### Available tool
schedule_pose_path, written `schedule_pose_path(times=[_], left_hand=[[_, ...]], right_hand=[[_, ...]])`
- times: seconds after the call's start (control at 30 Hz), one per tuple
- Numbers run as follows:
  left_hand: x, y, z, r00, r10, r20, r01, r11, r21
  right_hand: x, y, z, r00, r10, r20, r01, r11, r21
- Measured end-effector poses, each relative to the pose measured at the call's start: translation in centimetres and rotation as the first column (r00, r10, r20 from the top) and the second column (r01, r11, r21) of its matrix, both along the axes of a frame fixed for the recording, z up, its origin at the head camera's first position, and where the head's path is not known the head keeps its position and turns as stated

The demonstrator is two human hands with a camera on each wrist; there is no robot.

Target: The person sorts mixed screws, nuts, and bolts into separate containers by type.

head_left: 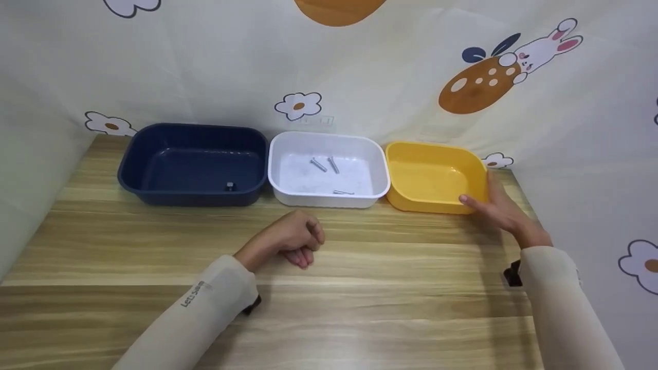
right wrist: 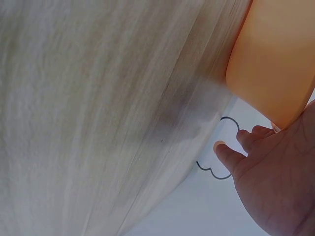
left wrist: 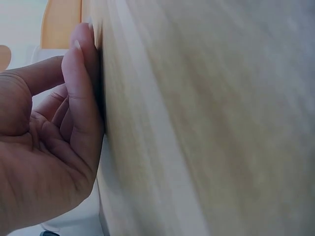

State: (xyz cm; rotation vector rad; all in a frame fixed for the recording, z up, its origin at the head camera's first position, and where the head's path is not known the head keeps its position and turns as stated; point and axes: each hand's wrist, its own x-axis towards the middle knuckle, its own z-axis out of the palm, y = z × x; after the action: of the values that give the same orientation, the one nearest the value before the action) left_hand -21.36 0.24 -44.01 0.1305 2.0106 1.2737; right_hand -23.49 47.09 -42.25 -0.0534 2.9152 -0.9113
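Note:
My left hand (head_left: 295, 237) rests by the wooden tabletop in front of the white bin (head_left: 329, 201), fingers loosely curled and holding nothing. In the left wrist view, the fingers of that hand (left wrist: 64, 108) lie close against the wood. At the right, my right hand (head_left: 501, 208) holds the near right corner of a yellow bin (head_left: 437, 177). Its thumb lies over the rim, and its other fingers are along the outer side wall. The right wrist view shows fingertips (right wrist: 227, 153) beside that wall; the thumb is hidden there. The yellow bin has no contents in sight.
Two metal bolts (head_left: 318, 164) lie mid-floor in the white bin, with another slim metal piece (head_left: 343, 192) near its front wall. A small metal nut (head_left: 231, 186) sits in the dark blue bin (head_left: 193, 198) at left. A patterned cloth (head_left: 216, 67) hangs behind the bins.

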Motion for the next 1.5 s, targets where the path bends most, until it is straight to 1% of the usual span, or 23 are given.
schedule_pose_path(times=[0.27,0.53,0.77,0.93,1.13,1.33,1.5], left_hand=[[0.12,0.00,-0.07,1.000,0.000,0.004,0.001,1.000,-0.007],[0.23,0.02,-0.07,1.000,0.012,0.005,-0.012,1.000,0.020],[0.24,0.26,0.09,0.999,-0.002,-0.035,0.001,1.000,-0.017],[0.31,0.24,0.12,1.000,-0.008,-0.030,0.007,1.000,-0.024],[0.30,0.27,-0.02,0.999,-0.020,-0.025,0.019,0.999,-0.027],[0.37,0.20,0.00,1.000,-0.011,-0.018,0.010,1.000,-0.018],[0.43,0.07,0.07,0.999,-0.025,-0.034,0.025,1.000,0.003]], right_hand=[[-0.15,0.00,-0.10,1.000,0.009,-0.011,-0.009,1.000,-0.004],[-0.05,0.10,0.07,1.000,0.006,0.016,-0.006,1.000,0.002],[-0.20,0.14,0.08,1.000,0.003,0.010,-0.003,1.000,0.007],[-0.20,0.03,-0.06,1.000,0.009,-0.007,-0.009,1.000,-0.002],[-0.10,0.09,-0.05,1.000,0.006,0.005,-0.006,1.000,0.009],[-0.20,0.03,-0.15,1.000,0.019,-0.024,-0.019,1.000,-0.002],[-0.21,0.02,-0.21,0.999,0.023,-0.037,-0.024,1.000,-0.012]])
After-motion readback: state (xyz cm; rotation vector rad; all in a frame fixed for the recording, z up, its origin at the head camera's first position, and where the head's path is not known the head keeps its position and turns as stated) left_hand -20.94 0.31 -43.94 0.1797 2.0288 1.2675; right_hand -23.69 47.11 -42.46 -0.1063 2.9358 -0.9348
